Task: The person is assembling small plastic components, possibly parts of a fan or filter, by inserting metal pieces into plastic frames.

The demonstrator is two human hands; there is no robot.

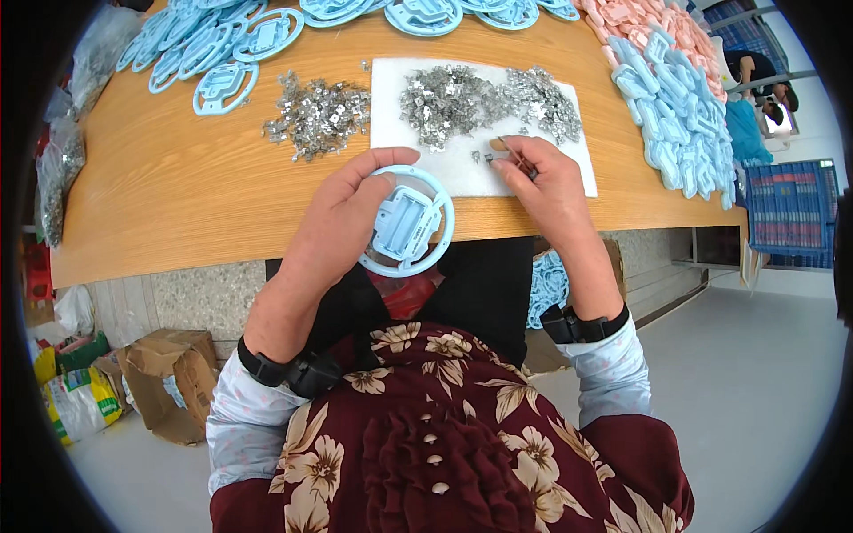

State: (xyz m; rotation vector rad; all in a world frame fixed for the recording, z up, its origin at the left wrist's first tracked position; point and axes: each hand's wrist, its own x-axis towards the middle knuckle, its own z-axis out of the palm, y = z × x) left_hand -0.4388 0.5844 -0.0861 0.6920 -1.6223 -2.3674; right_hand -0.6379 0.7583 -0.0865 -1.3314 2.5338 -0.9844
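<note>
Ring (pixel 407 222) gripped in left hand (pixel 342 213) | right hand (pixel 542 178) pinching small metal clip (pixel 488 157), clip barely discernible

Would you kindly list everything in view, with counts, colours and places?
Ring part: one, light blue, in left hand.
Metal clips: many, silver, heaped on table and sheet.
Sheet: one, white, table centre.
Blue parts: many, light blue, along far and right edges.
Pink parts: several, far right.
Table: one, wooden.
Boxes: cardboard, floor left.
Left hand: holds ring part.
Right hand: fingers pinching a clip on sheet.
</note>
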